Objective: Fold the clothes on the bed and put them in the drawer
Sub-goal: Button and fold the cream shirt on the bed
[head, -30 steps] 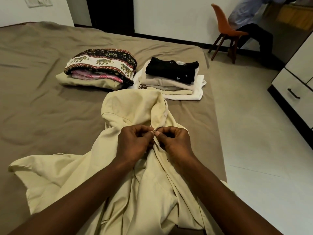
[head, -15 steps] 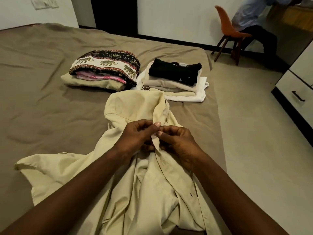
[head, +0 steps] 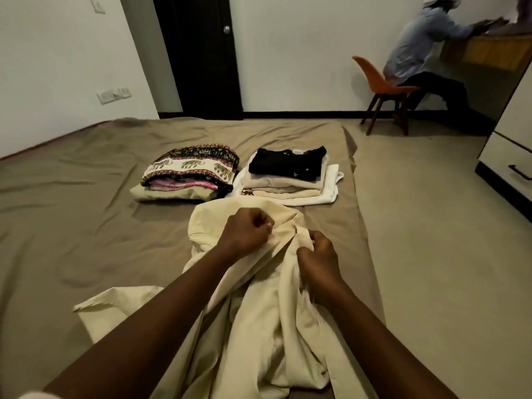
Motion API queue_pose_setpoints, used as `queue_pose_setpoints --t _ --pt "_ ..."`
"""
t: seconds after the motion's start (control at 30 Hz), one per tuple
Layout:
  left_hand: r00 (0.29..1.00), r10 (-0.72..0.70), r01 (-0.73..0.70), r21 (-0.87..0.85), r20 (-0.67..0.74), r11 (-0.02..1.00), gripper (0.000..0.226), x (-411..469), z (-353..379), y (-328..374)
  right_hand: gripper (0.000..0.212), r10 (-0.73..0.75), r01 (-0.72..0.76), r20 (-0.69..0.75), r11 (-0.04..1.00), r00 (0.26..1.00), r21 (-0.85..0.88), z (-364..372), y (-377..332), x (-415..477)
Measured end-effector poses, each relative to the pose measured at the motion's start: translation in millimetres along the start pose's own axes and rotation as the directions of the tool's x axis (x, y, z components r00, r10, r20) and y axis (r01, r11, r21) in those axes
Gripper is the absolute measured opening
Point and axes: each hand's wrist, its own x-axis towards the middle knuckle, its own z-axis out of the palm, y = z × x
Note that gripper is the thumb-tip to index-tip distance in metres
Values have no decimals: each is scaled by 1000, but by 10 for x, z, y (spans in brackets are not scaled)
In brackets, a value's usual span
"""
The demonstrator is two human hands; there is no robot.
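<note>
While the cream shirt lies crumpled on the bed near its front edge, the left hand and right hand both pinch its front edges — best pulled flat and matched evenly before any fold.

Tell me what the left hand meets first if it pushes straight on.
The left hand grips the cream shirt; beyond that, probably the folded stack under the black garment, though depth is unclear.

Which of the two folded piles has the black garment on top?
The right pile, nearer the edge of the bed; the left pile is topped by elephant-print fabric.
</note>
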Motion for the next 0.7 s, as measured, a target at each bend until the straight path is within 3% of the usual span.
queue_pose_setpoints --t 0.1,0.17,0.23,0.3,0.4,0.53,0.57,0.63,0.7 --pt "998 68 -62 257 -18 964 9 -253 82 -260 61 137 -148 85 979 987 138 -96 81 27" --pt "998 70 -67 372 7 926 17 -353 142 -385 55 53 -49 68 997 996 -60 -155 93 -19" --pt "991 131 -114 454 -7 884 16 -420 187 -444 43 -102 99 10 936 995 -337 -234 140 -67" --pt "978 210 -181 537 8 824 13 -476 223 -485 26 -199 168 -22 880 980 -445 -302 159 -104" --pt "963 253 -254 612 91 749 17 -512 252 -523 18 -169 136 -48 904 984 -406 -385 171 -112" --pt "955 254 -294 630 155 719 10 -443 250 -551 31 -147 115 -53 913 988 -392 -411 179 -71" --pt "959 234 -281 641 159 714 8 -436 251 -547 32 -119 95 -46 933 992 -347 -402 173 -67" --pt "966 200 -258 630 163 733 6 -432 263 -540 28 38 -40 -20 996 999 -81 -382 160 -49" --pt "982 151 -189 570 113 799 8 -448 270 -511 25 214 -229 88 946 973 229 -358 136 -27"
